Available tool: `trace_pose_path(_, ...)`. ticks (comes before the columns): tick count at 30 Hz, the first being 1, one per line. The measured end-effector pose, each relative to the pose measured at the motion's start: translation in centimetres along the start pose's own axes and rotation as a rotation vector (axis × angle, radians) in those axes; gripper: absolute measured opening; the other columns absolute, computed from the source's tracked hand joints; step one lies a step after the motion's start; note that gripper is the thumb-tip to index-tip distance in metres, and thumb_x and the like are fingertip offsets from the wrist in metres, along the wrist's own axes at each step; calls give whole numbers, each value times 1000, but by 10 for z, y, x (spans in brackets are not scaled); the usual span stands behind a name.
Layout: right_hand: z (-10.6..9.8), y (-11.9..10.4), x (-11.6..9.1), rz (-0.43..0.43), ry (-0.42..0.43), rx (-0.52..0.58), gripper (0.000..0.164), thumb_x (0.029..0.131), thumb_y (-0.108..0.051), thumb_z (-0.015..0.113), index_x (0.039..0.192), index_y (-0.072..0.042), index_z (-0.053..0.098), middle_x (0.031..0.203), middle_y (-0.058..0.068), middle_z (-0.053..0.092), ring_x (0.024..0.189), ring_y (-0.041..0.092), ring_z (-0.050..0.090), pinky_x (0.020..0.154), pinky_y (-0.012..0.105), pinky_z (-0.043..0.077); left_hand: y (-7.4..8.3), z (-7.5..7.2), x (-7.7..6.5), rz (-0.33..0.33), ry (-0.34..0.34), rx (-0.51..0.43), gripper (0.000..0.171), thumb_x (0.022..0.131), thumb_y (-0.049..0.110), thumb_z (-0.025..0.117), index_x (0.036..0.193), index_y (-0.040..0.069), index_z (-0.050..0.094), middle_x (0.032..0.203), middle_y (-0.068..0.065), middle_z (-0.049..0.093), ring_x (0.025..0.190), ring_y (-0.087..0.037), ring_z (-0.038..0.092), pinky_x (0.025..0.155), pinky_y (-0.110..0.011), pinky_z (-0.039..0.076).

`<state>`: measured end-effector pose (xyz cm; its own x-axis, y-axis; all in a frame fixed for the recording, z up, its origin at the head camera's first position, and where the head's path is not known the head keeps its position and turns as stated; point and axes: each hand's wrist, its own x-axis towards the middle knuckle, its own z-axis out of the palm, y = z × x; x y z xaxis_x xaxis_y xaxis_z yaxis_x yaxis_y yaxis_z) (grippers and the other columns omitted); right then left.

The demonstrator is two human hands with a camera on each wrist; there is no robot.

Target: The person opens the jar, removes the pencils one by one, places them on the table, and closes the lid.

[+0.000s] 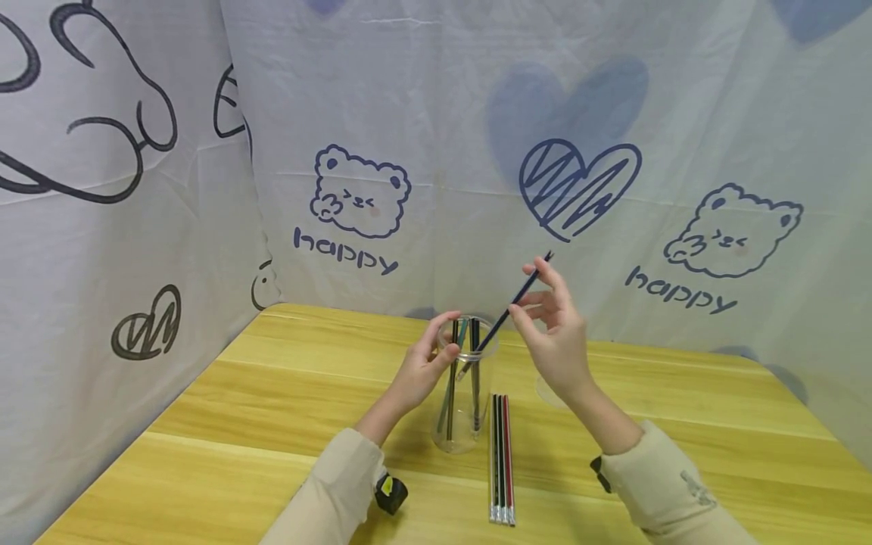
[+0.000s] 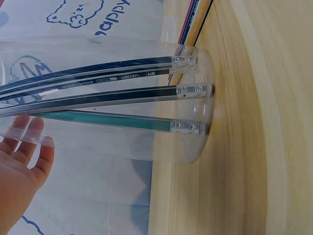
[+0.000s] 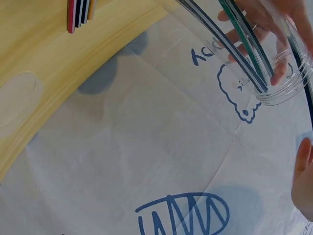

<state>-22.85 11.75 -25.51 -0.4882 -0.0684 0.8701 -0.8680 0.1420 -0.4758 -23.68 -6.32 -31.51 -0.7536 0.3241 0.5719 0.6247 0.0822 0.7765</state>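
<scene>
A tall clear jar (image 1: 465, 409) stands on the table with several pencils inside, a green pencil (image 2: 107, 119) and dark ones among them. My left hand (image 1: 421, 371) grips the jar near its rim, thumb and fingers around the side. Between the thumb and fingers of my right hand (image 1: 560, 344) a dark pencil (image 1: 502, 317) is pinched. That pencil slants, its upper tip above the hand and its lower end inside the jar's mouth. In the right wrist view, my right hand shows only partly, at the right edge.
In front of the jar, slightly right, a row of several pencils (image 1: 502, 454) lies side by side on the wooden table (image 1: 306, 363). A clear round lid (image 3: 20, 100) lies flat to the right of the jar. Behind the table hangs a printed white cloth (image 1: 463, 242).
</scene>
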Motion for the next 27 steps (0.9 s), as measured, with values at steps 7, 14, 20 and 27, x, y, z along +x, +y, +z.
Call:
trace_pose_path(7,-1,1,1,-10,70,131,54,77,24,47,128,12,32,119,7,45,79,12,59,67,24,50,0,0,0,1,-1,-3,88,78,69,35,133,0,32,83,-5,45,65,-13,37,56,-22,34)
trace_pose_path(14,-5,1,2,-18,166,101,30,80,20,49,109,18,43,110,6,54,80,12,59,65,26,50,-1,0,0,11,-1,-3,88,79,68,35,133,-2,31,82,-3,43,64,-13,35,55,-22,33)
trace_pose_path(20,-8,2,4,-2,222,164,43,79,19,51,120,9,44,116,11,48,79,15,61,64,27,51,-2,0,0,14,6,-6,88,79,69,35,133,0,32,84,-6,45,67,-14,37,57,-23,34)
trace_pose_path(27,-14,2,3,-2,264,194,45,81,19,47,124,6,42,117,12,44,77,17,62,63,26,51,-3,0,0,17,2,-4,88,79,68,35,133,-1,31,85,-11,47,68,-15,39,58,-23,35)
